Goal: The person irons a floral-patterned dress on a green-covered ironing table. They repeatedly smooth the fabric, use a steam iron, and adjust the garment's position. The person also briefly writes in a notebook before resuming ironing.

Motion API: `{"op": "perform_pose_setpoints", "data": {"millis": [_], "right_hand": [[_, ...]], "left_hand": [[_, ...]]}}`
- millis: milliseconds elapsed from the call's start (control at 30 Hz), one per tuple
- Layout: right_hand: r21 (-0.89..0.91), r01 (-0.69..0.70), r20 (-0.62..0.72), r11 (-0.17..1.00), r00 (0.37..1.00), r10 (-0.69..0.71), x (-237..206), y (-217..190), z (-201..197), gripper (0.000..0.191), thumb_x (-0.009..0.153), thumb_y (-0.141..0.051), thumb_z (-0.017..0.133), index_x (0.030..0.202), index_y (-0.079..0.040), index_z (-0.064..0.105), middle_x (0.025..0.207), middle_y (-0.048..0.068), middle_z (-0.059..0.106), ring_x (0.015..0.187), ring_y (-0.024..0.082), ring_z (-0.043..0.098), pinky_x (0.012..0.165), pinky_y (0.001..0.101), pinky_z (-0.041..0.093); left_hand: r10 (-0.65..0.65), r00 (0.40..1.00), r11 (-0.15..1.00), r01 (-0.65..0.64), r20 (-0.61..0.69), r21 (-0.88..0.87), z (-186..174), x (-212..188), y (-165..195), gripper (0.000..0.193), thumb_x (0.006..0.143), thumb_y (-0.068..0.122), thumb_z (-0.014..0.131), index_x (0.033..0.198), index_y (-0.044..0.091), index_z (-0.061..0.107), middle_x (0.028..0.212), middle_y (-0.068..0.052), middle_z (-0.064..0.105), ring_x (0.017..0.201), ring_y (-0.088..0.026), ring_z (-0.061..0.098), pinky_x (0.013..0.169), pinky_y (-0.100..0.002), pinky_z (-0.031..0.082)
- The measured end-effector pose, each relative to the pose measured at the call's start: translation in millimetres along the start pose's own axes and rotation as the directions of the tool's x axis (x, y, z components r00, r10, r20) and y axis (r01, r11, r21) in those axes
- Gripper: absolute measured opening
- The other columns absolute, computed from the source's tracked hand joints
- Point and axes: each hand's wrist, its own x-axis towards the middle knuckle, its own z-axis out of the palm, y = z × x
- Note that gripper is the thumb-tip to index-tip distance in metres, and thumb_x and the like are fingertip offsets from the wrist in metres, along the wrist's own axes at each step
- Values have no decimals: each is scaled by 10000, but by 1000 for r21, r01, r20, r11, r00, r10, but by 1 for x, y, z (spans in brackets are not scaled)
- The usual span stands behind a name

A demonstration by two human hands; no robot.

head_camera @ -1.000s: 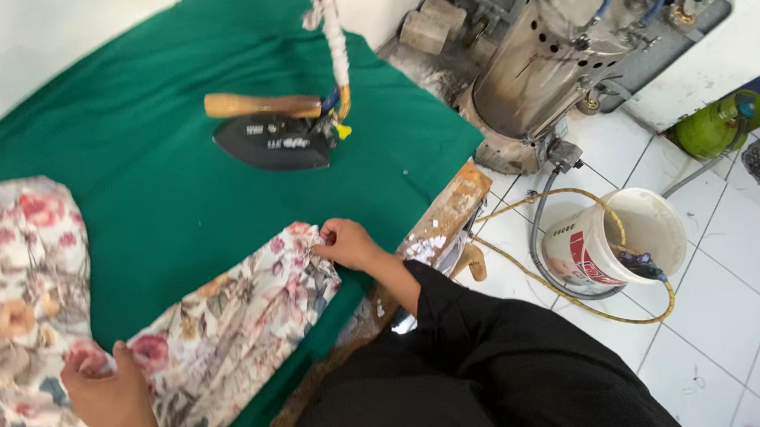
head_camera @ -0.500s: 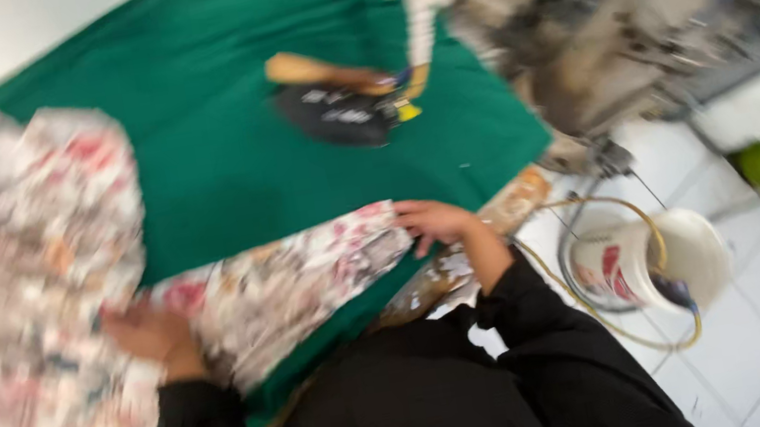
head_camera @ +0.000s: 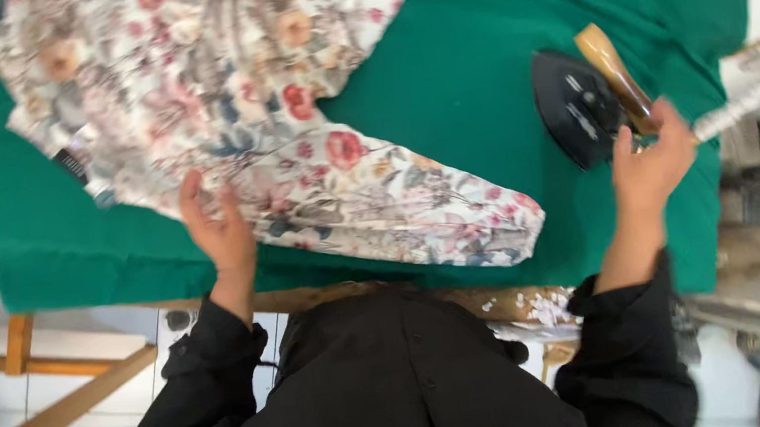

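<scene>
Two bare hands are working over a green padded table (head_camera: 438,64). The left hand (head_camera: 220,229) is lying flat, fingers spread, pressing the sleeve of a floral garment (head_camera: 290,147) spread across the near-left of the table. The right hand (head_camera: 651,165) is touching the near end of the wooden handle (head_camera: 613,73) of a black iron (head_camera: 579,118); blur prevents telling whether its fingers are closing round it.

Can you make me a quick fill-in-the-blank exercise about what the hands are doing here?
1. The left hand rests flat on the ____ garment.
2. The right hand reaches the wooden handle of the ____.
3. The table cover is ____ in colour.

Missing words: floral; iron; green
</scene>
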Motion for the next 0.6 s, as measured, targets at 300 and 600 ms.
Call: {"op": "perform_pose_setpoints", "data": {"millis": [300, 600], "right_hand": [[-297, -186, 595, 936, 731, 334, 120, -19, 75, 467, 920, -446, 722, 1121, -25, 736, 917, 222, 752, 850, 396, 717, 777, 495, 535], [29, 110, 861, 993, 503, -81, 49, -130, 26, 303, 806, -306, 717, 1042, -150, 824, 881, 170, 759, 805, 352, 734, 729, 473, 573]], "left_hand": [[-579, 815, 777, 550, -6, -305, -81, 41, -60, 424, 977, 205, 696, 1303, -47, 598, 1117, -131, 735, 922, -171, 736, 666, -304, 634], [-704, 696, 688, 718, 140, -109, -85, 85, -50, 449, 879, 256, 821, 1156, -38, 624, 933, -125, 738, 770, -154, 739, 547, -308, 613]]}}
